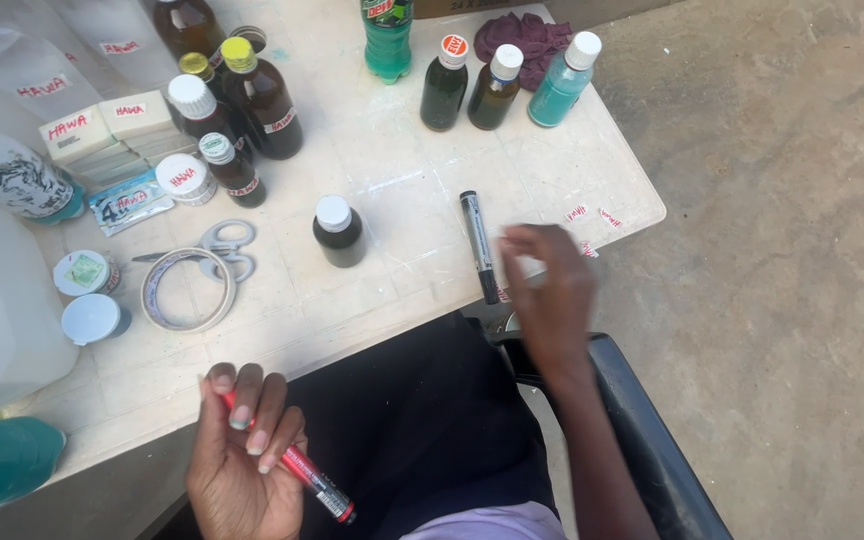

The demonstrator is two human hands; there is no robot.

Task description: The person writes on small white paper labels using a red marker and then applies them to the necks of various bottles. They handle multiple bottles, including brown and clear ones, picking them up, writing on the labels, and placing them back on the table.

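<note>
A slim red plastic marker [297,470] is gripped by the curled left hand [242,455], while the loosely spread right hand [550,292] is held just beside a black marker [479,245] on the white tabletop [402,170].

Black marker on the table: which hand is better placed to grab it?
Right. The right hand hovers right beside the black marker; the left hand is off the table, holding a red marker.
</note>
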